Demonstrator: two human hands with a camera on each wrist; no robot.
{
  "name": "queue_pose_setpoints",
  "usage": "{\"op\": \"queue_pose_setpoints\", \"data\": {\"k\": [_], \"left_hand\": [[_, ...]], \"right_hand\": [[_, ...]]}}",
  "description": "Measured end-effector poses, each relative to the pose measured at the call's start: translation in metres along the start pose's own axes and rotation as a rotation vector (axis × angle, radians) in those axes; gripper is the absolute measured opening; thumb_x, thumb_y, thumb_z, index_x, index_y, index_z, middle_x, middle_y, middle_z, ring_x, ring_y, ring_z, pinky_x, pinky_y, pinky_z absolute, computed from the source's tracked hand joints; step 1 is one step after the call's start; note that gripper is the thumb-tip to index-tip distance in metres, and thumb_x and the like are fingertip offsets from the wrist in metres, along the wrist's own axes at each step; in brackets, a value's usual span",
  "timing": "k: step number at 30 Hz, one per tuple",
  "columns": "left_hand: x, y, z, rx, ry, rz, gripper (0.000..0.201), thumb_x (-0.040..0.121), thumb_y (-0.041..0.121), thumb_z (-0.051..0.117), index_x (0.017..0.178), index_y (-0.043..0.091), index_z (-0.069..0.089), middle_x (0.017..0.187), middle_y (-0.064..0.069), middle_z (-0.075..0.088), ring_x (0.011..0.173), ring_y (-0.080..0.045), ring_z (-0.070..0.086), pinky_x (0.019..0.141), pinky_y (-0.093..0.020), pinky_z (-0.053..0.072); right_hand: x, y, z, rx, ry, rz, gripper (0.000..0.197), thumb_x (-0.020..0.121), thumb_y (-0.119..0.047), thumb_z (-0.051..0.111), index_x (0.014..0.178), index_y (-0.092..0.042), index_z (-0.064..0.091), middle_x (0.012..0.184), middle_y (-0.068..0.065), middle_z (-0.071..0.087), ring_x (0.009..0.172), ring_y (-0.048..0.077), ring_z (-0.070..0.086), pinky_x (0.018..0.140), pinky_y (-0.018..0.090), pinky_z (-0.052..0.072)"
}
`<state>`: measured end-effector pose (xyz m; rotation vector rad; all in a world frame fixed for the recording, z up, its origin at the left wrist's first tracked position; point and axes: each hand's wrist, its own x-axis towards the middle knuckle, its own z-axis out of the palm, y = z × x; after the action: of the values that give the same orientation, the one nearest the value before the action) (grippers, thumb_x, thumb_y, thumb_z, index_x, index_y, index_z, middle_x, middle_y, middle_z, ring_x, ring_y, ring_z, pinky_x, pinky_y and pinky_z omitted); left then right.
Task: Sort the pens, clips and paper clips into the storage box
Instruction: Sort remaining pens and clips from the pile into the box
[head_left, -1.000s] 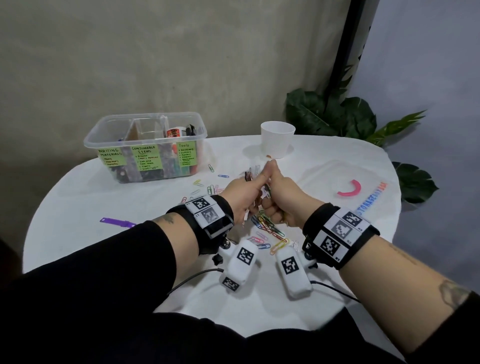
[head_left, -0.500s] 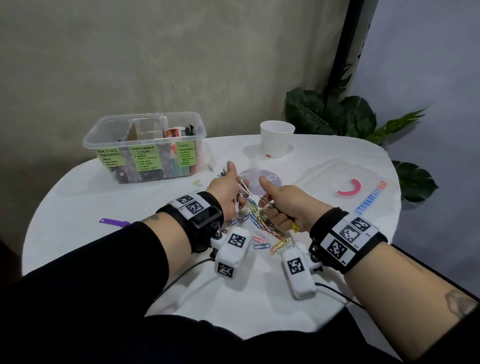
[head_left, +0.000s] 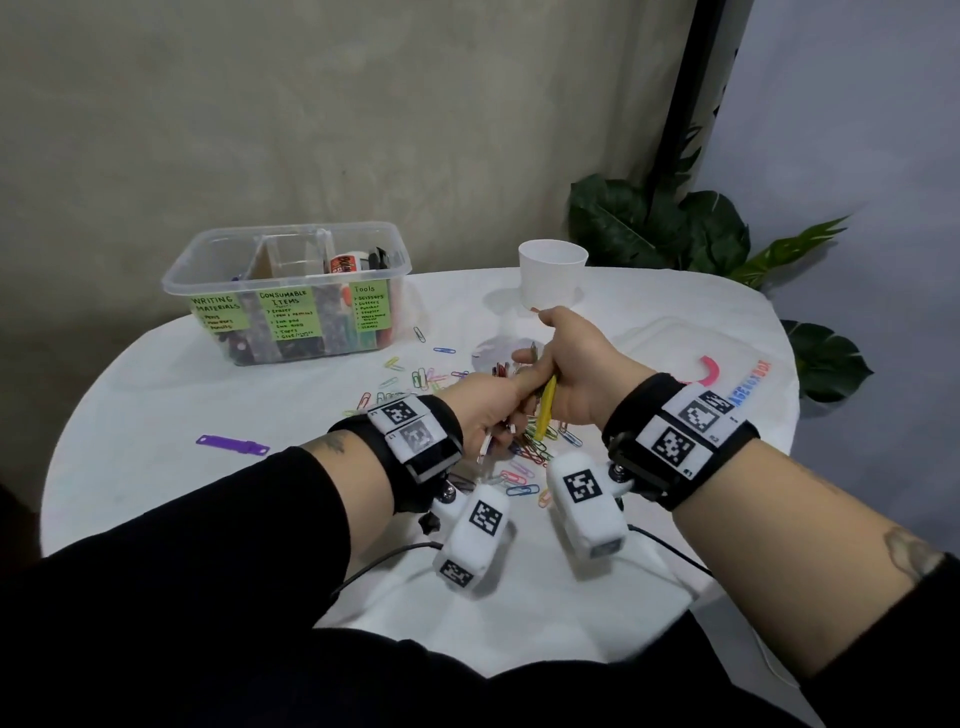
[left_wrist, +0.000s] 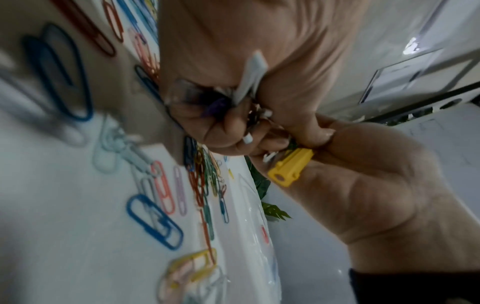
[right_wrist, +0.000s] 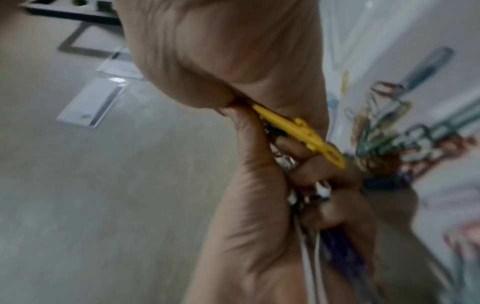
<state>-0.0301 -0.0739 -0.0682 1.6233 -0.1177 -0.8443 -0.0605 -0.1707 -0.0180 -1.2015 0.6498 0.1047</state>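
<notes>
Midway through the sort, my left hand (head_left: 485, 402) and right hand (head_left: 576, 371) met at the centre of the frame above a heap of paper clips (head_left: 524, 452) on the white bench (head_left: 208, 395). Both fists were curled tight: the right gripped a yellow clip (head_left: 545, 408) that poked out below the palm, the left clutched a bundle of thin white and dark pieces (left_wrist: 249, 78), too blurred to name. Whether either hand also held loose paper clips I could not tell. More paper clips lay scattered toward the storage box (head_left: 285, 291), which stood at the upper left of the frame with green labels on its front wall. A purple clip (head_left: 231, 445) lay alone at the left, well apart from the heap. A white cup (head_left: 550, 280) stood behind my hands. To my judgement, the step was passing the handful into one hand; it wanted a firm closed grip before release, the transfer kept low over the bench so strays fell back on the heap, then a carry to the labelled compartment.
</notes>
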Motion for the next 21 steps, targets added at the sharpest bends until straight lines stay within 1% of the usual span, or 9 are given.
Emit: {"op": "queue_pose_setpoints", "data": {"k": [2, 4, 6, 8, 10, 12, 16, 18, 21], "left_hand": [[0.001, -0.002, -0.001, 0.051, 0.025, 0.053, 0.059, 0.069, 0.072, 0.070, 0.058, 0.018, 0.047, 0.051, -0.001, 0.043, 0.046, -0.015, 0.031, 0.044, -0.017, 0.030], [-0.003, 0.000, -0.002, 0.130, 0.049, 0.098, 0.058, 0.073, 0.069, 0.069, 0.062, 0.015, 0.050, 0.052, -0.002, 0.046, 0.045, -0.017, 0.039, 0.045, -0.021, 0.034], [-0.007, 0.004, -0.003, 0.231, 0.093, 0.134, 0.056, 0.077, 0.068, 0.065, 0.066, 0.014, 0.054, 0.055, -0.003, 0.050, 0.041, -0.017, 0.044, 0.041, -0.017, 0.034], [-0.007, 0.005, -0.004, 0.306, 0.143, 0.157, 0.055, 0.079, 0.068, 0.062, 0.067, 0.015, 0.055, 0.056, -0.003, 0.052, 0.039, -0.015, 0.044, 0.038, -0.013, 0.031], [-0.005, 0.004, -0.003, 0.326, 0.175, 0.177, 0.054, 0.082, 0.066, 0.060, 0.074, 0.013, 0.059, 0.056, -0.004, 0.055, 0.040, -0.016, 0.044, 0.041, -0.016, 0.032], [-0.002, 0.003, 0.000, 0.305, 0.201, 0.177, 0.057, 0.085, 0.064, 0.058, 0.081, 0.007, 0.063, 0.057, -0.006, 0.058, 0.043, -0.018, 0.045, 0.046, -0.021, 0.035], [-0.003, 0.008, 0.004, 0.191, 0.187, 0.099, 0.052, 0.090, 0.055, 0.058, 0.072, 0.007, 0.055, 0.042, -0.002, 0.055, 0.045, -0.017, 0.046, 0.043, -0.020, 0.039], [-0.005, 0.009, 0.003, 0.012, 0.107, 0.050, 0.044, 0.093, 0.049, 0.059, 0.079, 0.007, 0.053, 0.047, -0.003, 0.057, 0.044, -0.016, 0.052, 0.040, -0.020, 0.043], [-0.006, 0.008, -0.001, -0.111, 0.019, -0.014, 0.040, 0.095, 0.049, 0.055, 0.094, 0.010, 0.052, 0.064, -0.008, 0.059, 0.038, -0.014, 0.059, 0.031, -0.016, 0.042]], "right_hand": [[-0.001, 0.002, -0.004, 0.161, -0.033, 0.065, 0.040, 0.093, -0.047, 0.045, 0.098, -0.007, 0.049, 0.084, 0.009, 0.049, 0.062, 0.026, 0.057, 0.055, 0.033, 0.051], [0.001, 0.004, -0.009, 0.281, -0.062, 0.096, 0.039, 0.094, -0.044, 0.045, 0.092, -0.006, 0.048, 0.084, 0.010, 0.049, 0.069, 0.028, 0.059, 0.063, 0.039, 0.049], [0.000, 0.007, -0.012, 0.357, -0.108, 0.100, 0.039, 0.096, -0.041, 0.040, 0.087, -0.003, 0.048, 0.080, 0.012, 0.054, 0.072, 0.030, 0.060, 0.067, 0.043, 0.048], [0.002, 0.009, -0.015, 0.376, -0.143, 0.079, 0.043, 0.098, -0.036, 0.033, 0.091, 0.002, 0.051, 0.080, 0.019, 0.064, 0.077, 0.033, 0.064, 0.072, 0.047, 0.049], [0.004, 0.009, -0.013, 0.361, -0.148, 0.049, 0.049, 0.098, -0.032, 0.027, 0.110, 0.008, 0.054, 0.104, 0.027, 0.067, 0.097, 0.037, 0.065, 0.079, 0.049, 0.050], [0.008, 0.011, -0.006, 0.370, -0.070, 0.011, 0.045, 0.095, -0.029, 0.030, 0.118, 0.003, 0.053, 0.122, 0.021, 0.061, 0.107, 0.036, 0.062, 0.085, 0.047, 0.050], [0.018, 0.018, 0.007, 0.238, 0.108, -0.137, 0.028, 0.092, -0.016, 0.035, 0.094, -0.004, 0.060, 0.099, 0.021, 0.056, 0.088, 0.038, 0.061, 0.085, 0.050, 0.050], [0.018, 0.020, 0.008, 0.189, 0.095, -0.165, 0.027, 0.094, -0.013, 0.035, 0.091, -0.005, 0.061, 0.093, 0.019, 0.054, 0.085, 0.034, 0.059, 0.077, 0.043, 0.049], [0.020, 0.020, 0.005, 0.166, 0.040, -0.178, 0.021, 0.093, -0.009, 0.037, 0.093, -0.005, 0.058, 0.085, 0.014, 0.051, 0.072, 0.028, 0.053, 0.074, 0.040, 0.044]]}}
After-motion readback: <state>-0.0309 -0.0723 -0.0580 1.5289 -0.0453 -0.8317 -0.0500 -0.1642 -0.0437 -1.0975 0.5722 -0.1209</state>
